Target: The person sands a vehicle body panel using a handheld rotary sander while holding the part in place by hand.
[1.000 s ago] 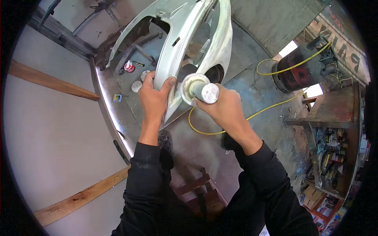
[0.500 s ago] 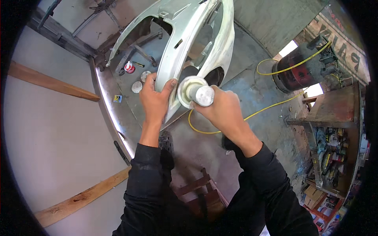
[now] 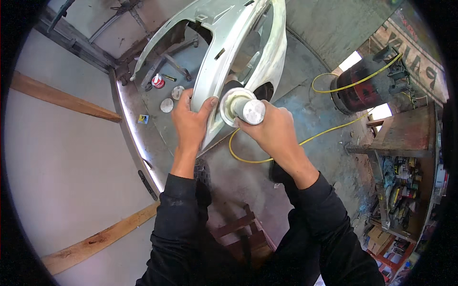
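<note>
A pale grey-white car bumper (image 3: 213, 71) with large openings extends from the top of the view toward me, its narrow end lowest. My left hand (image 3: 188, 125) grips its left edge near that end, thumb on the face and fingers on the outer side. In my right hand (image 3: 279, 136) is a round white hand sanding pad (image 3: 227, 116) with a stubby cylindrical handle. My fingers wrap the handle from the right. The pad's disc lies over the bumper's lower end, just right of my left thumb; its underside is hidden.
Left on the floor are a red-and-white can (image 3: 157, 81), round lids (image 3: 167, 105) and a small yellow-blue packet (image 3: 143, 119). A yellow hose (image 3: 329, 135) runs across the floor to a dark red tank (image 3: 365, 81). A cluttered wooden cabinet (image 3: 403, 128) stands right; a reddish wooden stool (image 3: 243, 233) is below me.
My right hand and the sanding pad have moved slightly right along the bumper's end. My left hand keeps its grip. The whole view has shifted a little.
</note>
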The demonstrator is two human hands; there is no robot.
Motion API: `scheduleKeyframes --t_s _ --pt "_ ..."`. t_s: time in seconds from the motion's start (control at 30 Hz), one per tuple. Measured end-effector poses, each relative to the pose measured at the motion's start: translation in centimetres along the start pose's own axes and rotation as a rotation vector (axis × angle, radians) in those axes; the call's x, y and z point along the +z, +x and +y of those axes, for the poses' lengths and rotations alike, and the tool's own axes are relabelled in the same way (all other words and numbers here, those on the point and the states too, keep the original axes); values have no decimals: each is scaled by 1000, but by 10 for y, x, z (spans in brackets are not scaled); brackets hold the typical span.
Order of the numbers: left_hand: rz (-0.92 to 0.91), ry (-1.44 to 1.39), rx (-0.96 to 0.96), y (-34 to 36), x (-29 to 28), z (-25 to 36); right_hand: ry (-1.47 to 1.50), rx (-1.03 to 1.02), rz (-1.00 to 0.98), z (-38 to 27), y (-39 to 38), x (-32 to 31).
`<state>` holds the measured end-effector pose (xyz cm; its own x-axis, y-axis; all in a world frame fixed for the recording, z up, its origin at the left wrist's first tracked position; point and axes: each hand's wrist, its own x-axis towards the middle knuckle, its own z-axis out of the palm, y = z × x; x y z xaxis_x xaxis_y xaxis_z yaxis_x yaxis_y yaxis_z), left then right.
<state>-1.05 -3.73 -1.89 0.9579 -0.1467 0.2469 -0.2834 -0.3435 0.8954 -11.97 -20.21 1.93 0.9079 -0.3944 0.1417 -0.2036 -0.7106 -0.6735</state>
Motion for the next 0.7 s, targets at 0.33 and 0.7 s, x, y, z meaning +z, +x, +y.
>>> scheduleKeyframes --t_s 0.33,0.7 --pt "-19 7 -6 -3 0 -1 -42 -3 3 0 -3 4" --pt "5 -12 -5 -1 -1 2 -113 -79 53 8 1 1"
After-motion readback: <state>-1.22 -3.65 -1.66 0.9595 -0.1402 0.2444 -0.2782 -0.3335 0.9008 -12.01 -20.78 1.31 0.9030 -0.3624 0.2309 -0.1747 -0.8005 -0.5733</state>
